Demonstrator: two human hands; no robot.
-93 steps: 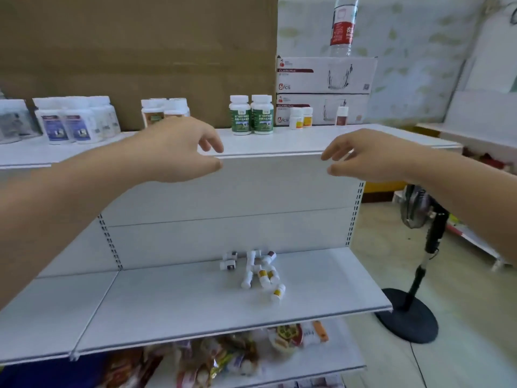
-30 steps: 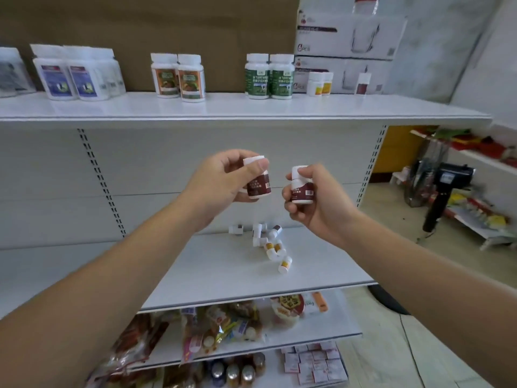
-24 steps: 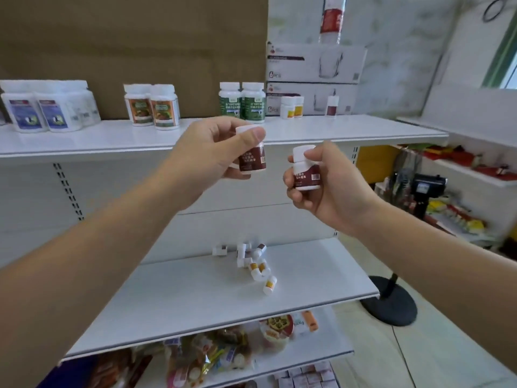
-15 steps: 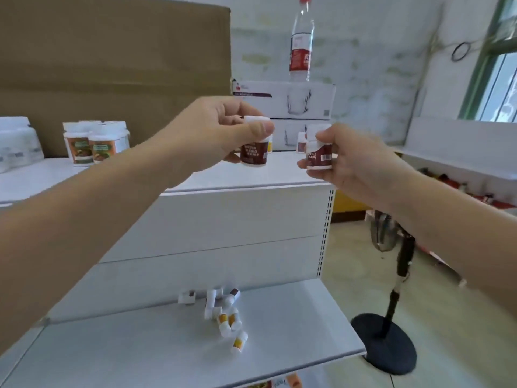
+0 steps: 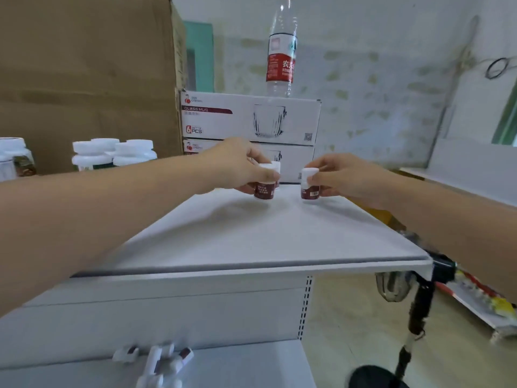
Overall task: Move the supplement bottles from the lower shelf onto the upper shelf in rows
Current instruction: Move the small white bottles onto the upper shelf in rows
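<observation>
Both hands have carried their bottles forward from the air at the shelf's near edge and lowered them to the far part of the white upper shelf (image 5: 251, 242). In the left hand (image 5: 237, 166) is a small white-capped supplement bottle with a dark red label (image 5: 263, 189); thumb and fingers are wrapped round its cap and shoulder, and it leans slightly. Whether its base touches the shelf cannot be told. Just right of it and apart from it, the right hand (image 5: 347, 179) pinches a second small white-capped bottle with a dark red label (image 5: 310, 190) by its cap. This one stands upright with its base at the shelf surface. A third white cap (image 5: 276, 167) shows just behind the left hand's bottle, and the rest of that item is hidden. Down at the near bottom edge, on the grey-white lower shelf (image 5: 246, 365), a loose cluster of small white bottles (image 5: 156, 362) lies on its side, blurred. Behind the hands, at the far edge of the upper shelf, two white cardboard glass-mug boxes (image 5: 251, 119) are stacked, and a clear plastic water bottle with a red label (image 5: 281, 54) stands on the top one. To the far left, larger white-lidded jars (image 5: 112, 154) stand in front of a big brown cardboard carton (image 5: 84, 79). At the right, beyond the shelf end, a black stand (image 5: 418, 309) rises from the floor.
</observation>
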